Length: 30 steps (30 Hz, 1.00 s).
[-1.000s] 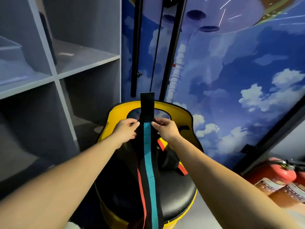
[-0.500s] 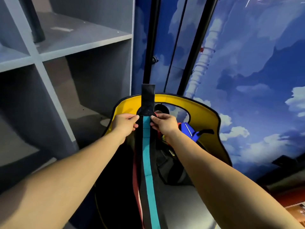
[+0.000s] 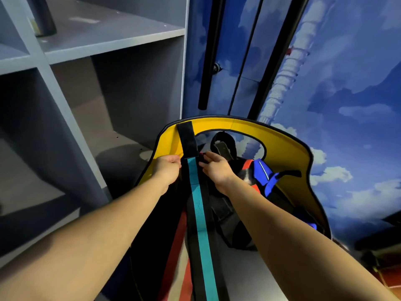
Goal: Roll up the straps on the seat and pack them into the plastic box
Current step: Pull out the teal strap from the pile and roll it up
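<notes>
A black strap with a teal centre stripe (image 3: 200, 216) runs from the bottom of the view up to a plain black end over the yellow seat back (image 3: 288, 148). My left hand (image 3: 168, 168) pinches its left edge and my right hand (image 3: 216, 167) pinches its right edge, just where the teal stripe stops. A red strap (image 3: 173, 253) hangs beside it on the left. More straps in red, blue (image 3: 263, 172) and black lie piled in the seat behind my right wrist. No plastic box is in view.
A grey cubby shelf unit (image 3: 112, 44) stands close on the left. Black poles (image 3: 211, 53) rise behind the seat against a blue sky-painted wall (image 3: 347, 83). The seat's black cushion lies under my arms.
The view has swung left and down, so the red fire extinguishers at the right have left the frame. Both hands keep the same pinch on the strap near its black end.
</notes>
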Each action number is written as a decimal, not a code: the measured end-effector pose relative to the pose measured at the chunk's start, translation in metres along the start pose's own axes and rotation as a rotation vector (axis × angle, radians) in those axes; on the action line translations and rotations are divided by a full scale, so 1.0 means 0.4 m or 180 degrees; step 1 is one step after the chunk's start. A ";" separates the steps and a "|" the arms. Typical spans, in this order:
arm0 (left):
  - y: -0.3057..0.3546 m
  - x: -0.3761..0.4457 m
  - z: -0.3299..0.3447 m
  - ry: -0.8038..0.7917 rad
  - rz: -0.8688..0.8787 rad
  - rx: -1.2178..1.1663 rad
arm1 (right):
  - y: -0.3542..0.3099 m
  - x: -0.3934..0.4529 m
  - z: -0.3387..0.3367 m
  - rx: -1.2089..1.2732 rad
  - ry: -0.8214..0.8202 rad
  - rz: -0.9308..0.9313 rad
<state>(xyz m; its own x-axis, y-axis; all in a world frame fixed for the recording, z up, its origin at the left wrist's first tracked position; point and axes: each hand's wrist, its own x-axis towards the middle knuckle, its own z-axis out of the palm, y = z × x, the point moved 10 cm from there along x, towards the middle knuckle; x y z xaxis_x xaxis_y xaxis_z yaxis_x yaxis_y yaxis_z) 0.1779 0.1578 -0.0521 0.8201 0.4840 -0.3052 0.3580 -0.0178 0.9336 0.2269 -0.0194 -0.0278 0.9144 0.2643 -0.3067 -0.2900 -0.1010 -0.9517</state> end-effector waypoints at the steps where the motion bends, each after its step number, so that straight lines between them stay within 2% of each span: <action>1: -0.003 -0.005 -0.001 -0.0003 0.0008 -0.0001 | 0.005 0.000 -0.003 -0.0099 0.0008 -0.0029; 4: 0.000 -0.037 0.002 -0.0053 0.0067 -0.0045 | 0.009 -0.022 -0.015 -0.0291 -0.0004 -0.0068; 10: -0.015 -0.155 -0.026 0.0082 0.0101 -0.0131 | -0.018 -0.173 -0.011 -0.0185 -0.0148 -0.0145; 13: -0.048 -0.245 -0.054 0.0123 0.0046 -0.0084 | 0.004 -0.266 -0.033 -0.0441 -0.0033 -0.0199; 18: -0.181 -0.392 -0.079 0.0022 -0.0257 0.0207 | 0.145 -0.426 -0.101 -0.0824 0.0224 0.0008; 21: -0.280 -0.462 -0.074 -0.0182 -0.0458 0.0611 | 0.265 -0.504 -0.145 -0.1402 0.0331 0.0186; 30: -0.439 -0.597 -0.085 -0.0361 -0.0395 0.1274 | 0.415 -0.685 -0.179 -0.2410 0.0438 0.0210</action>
<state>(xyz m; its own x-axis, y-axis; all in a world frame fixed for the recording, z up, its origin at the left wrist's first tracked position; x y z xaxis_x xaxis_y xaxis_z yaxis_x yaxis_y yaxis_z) -0.0958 0.0751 -0.1368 0.7958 0.4051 -0.4500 0.5835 -0.3142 0.7489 -0.0514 -0.1773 -0.1005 0.9432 0.1183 -0.3105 -0.1181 -0.7542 -0.6460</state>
